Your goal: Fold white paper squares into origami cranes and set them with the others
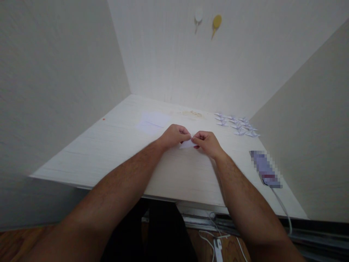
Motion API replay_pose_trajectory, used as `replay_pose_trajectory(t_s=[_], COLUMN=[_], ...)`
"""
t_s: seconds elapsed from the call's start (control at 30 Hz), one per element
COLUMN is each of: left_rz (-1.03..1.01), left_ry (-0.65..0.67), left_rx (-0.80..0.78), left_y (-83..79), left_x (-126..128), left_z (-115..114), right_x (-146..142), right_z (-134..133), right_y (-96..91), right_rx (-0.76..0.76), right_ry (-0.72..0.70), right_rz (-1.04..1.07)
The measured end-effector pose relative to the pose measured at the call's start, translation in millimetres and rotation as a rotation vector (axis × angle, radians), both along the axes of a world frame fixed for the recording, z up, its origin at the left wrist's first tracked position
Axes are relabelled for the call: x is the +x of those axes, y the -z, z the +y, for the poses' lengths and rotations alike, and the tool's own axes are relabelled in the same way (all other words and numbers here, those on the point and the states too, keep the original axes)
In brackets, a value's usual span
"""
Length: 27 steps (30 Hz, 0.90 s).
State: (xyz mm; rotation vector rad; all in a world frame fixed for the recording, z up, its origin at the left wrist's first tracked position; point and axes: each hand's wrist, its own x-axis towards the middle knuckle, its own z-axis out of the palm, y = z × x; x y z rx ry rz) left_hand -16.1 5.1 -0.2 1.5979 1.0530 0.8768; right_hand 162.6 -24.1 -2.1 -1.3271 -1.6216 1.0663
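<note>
Your two hands meet at the middle of the table (122, 153). Your left hand (174, 134) and right hand (207, 142) are each curled nearly closed, thumb and forefinger pinched onto one small folded paper (187, 144). The paper is white, lies low against the tabletop between the two hands, and is gripped at both ends.

Items counted on the table:
- One group of folded paper cranes (237, 125) at the far right, well apart from your hands. There are roughly ten, but they are too small for an exact count.
- One patch of flat white sheets (152, 123) behind your left hand. The number of sheets cannot be told.
- One blurred flat device (265, 169) near the right edge, with one white cable (282, 207) running off the table.
- One brownish stain (192, 114) and one red speck (104, 119).

The far wall has two hooks, one white (198, 16) and one yellow (216, 22).
</note>
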Motion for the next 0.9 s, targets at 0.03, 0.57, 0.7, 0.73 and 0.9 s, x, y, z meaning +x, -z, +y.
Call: replay_pose_trajectory(t_s=[0.03, 0.57, 0.7, 0.73, 0.9], left_rz=[0.000, -0.021, -0.041, -0.045, -0.074], left_ry=[0.004, -0.030, -0.022, -0.022, -0.030], left_rx=[0.002, 0.022, 0.022, 0.024, 0.025], left_y=[-0.4, 0.7, 0.6, 0.5, -0.7], left_x=[-0.1, -0.6, -2.0, -2.4, -3.7], left_z=[-0.2, 0.5, 0.3, 0.3, 0.4], right_x=[0.1, 0.7, 0.9, 1.2, 3.3], right_z=[-0.1, 2.4, 2.2, 2.2, 3.2], right_y=[0.1, 4.0, 5.0, 5.1, 4.3], right_rx=[0.001, 0.023, -0.007, -0.018, -0.111], right_ry=[-0.004, 0.021, 0.046, 0.047, 0.013], right_rz=[0.006, 0.047, 0.085, 0.103, 0.222])
